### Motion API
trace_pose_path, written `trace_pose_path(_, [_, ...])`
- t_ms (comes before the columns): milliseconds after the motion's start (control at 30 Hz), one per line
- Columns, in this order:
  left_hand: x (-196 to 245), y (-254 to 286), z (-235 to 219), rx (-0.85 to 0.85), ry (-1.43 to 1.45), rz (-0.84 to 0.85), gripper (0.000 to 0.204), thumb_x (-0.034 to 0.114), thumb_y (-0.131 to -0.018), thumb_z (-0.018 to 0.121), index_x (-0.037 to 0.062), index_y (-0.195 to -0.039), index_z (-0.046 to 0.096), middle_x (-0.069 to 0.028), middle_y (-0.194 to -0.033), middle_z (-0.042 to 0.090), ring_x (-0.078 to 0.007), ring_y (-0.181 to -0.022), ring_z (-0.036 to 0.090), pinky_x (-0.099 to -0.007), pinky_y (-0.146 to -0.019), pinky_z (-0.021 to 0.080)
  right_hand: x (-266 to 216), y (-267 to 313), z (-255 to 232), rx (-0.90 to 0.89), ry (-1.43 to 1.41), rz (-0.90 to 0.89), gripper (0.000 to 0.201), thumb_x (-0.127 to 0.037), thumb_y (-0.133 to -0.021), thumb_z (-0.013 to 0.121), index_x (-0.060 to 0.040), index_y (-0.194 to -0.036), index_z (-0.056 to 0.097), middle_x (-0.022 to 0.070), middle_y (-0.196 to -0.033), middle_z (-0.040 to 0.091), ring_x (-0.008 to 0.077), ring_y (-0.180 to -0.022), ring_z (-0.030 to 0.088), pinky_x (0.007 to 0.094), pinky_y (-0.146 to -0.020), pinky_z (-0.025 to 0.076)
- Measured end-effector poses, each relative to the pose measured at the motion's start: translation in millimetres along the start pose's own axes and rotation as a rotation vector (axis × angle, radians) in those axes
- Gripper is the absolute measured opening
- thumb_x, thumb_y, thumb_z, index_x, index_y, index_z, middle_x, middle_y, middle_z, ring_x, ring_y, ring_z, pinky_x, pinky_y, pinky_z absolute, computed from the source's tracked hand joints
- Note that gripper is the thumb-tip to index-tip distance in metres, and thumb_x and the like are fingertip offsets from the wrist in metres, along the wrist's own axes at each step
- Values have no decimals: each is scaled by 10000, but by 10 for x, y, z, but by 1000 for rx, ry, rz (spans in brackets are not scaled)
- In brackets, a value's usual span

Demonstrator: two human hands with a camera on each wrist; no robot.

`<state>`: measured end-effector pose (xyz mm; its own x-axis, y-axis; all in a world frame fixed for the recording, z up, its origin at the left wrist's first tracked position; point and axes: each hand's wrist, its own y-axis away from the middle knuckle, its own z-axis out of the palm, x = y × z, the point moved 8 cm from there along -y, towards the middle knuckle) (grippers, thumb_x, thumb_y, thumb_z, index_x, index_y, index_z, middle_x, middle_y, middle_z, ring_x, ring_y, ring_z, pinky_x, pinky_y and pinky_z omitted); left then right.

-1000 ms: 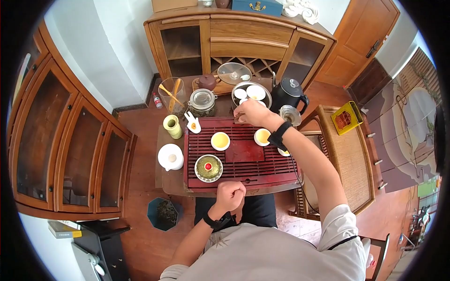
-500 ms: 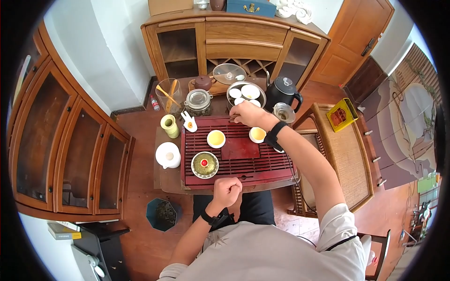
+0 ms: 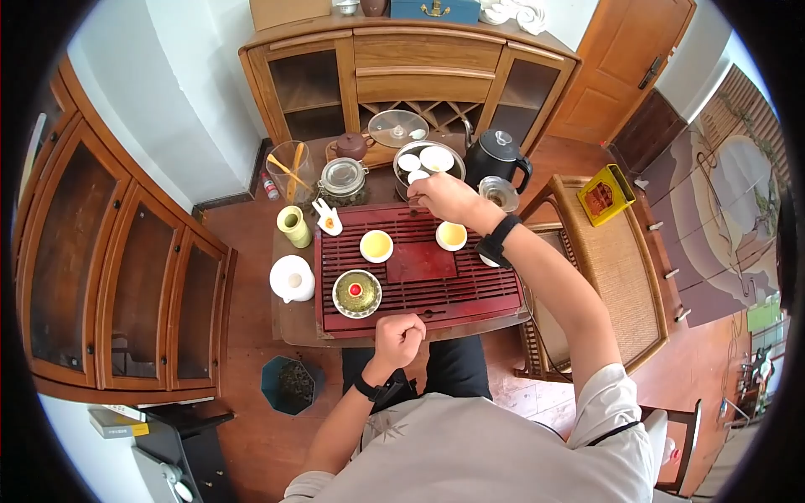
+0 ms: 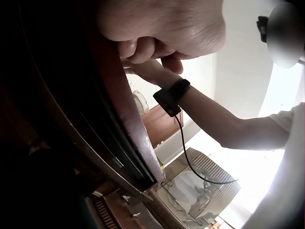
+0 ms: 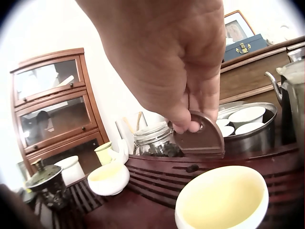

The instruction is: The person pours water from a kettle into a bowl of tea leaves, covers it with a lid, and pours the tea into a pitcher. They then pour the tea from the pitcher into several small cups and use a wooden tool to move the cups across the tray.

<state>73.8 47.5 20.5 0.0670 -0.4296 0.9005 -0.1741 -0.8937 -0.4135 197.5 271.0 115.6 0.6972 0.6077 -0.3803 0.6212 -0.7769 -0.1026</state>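
Note:
My right hand (image 3: 453,204) is over the far edge of the dark red slatted tea tray (image 3: 495,298). In the right wrist view its thumb and fingers pinch a brown half-round flat piece (image 5: 202,138) with a hole, standing on edge at the tray's back. Curled into a fist, my left hand (image 3: 397,339) rests at the tray's near edge, nothing visible in it. White cups of yellow tea (image 3: 376,246) (image 5: 224,200) stand on the tray; another is partly hidden under the right wrist. A patterned lidded bowl (image 3: 357,293) with a red knob sits at the tray's near left.
Behind the tray stand a metal pot (image 3: 457,172) with white cups, a black kettle (image 3: 496,155), a glass pitcher (image 3: 498,195) and a lidded glass jar (image 3: 343,180). Left of it are a white teapot (image 3: 291,279), a green vase (image 3: 293,225) and a white hand figurine (image 3: 326,218).
The head view drifts, so the table sits a little further left. My right hand keeps its grip at the tray's far edge, and the left fist stays put.

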Motion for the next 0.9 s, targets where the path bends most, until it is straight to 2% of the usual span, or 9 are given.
trace_pose_path(100, [7, 0, 1, 7, -1, 15, 161, -17, -801, 550, 22, -689, 659, -104, -579, 566, -226, -491, 560, -336, -501, 434, 29, -14, 80, -8, 47, 54, 129, -76, -941, 699, -32, -1056, 737, 183, -985, 772, 381, -978, 750, 465, -853, 601])
trace_pose_path(267, [4, 5, 0, 1, 25, 13, 162, -18, -801, 551, 21, -685, 657, -107, -581, 566, -226, -489, 560, -332, -498, 436, -19, -94, 156, 54, 97, -83, 149, -73, -920, 744, -31, -1063, 733, 191, -981, 764, 381, -992, 738, 472, -848, 597])
trace_pose_path(400, [23, -1, -3, 13, 23, 18, 162, -19, -801, 552, 20, -684, 658, -107, -586, 573, -226, -492, 566, -328, -497, 439, -17, -118, 159, 61, 99, -112, 161, -76, -907, 750, -19, -1056, 730, 198, -993, 762, 387, -989, 735, 470, -859, 593])
trace_pose_path(900, [3, 8, -4, 32, 14, 50, 150, -16, -795, 567, 24, -676, 649, -101, -578, 573, -232, -488, 575, -333, -491, 442, 134, -144, 266, 47, -95, 10, 173, 0, -895, 714, 15, -1066, 693, 214, -1030, 756, 393, -1009, 737, 456, -867, 593])
